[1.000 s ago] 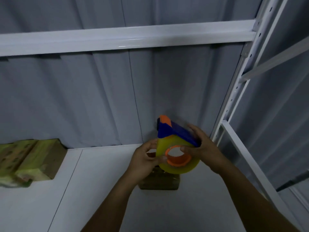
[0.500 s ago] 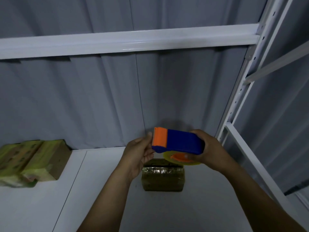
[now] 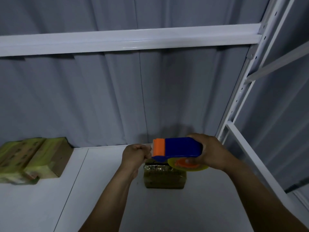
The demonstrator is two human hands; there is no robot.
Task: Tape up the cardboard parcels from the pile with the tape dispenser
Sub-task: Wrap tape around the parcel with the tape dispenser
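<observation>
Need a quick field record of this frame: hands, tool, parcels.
right hand: grips tape dispenser, held level over parcel
left hand: fingers curled at the orange end, apparently pinching tape end
parcel: single, lying on white shelf below both hands
pile: far left on shelf, against back wall

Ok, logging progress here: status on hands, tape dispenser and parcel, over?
Right hand grips tape dispenser, held above parcel on white shelf. Left hand pinches tape end at its orange mouth. Nothing between dispenser and parcel.
</observation>
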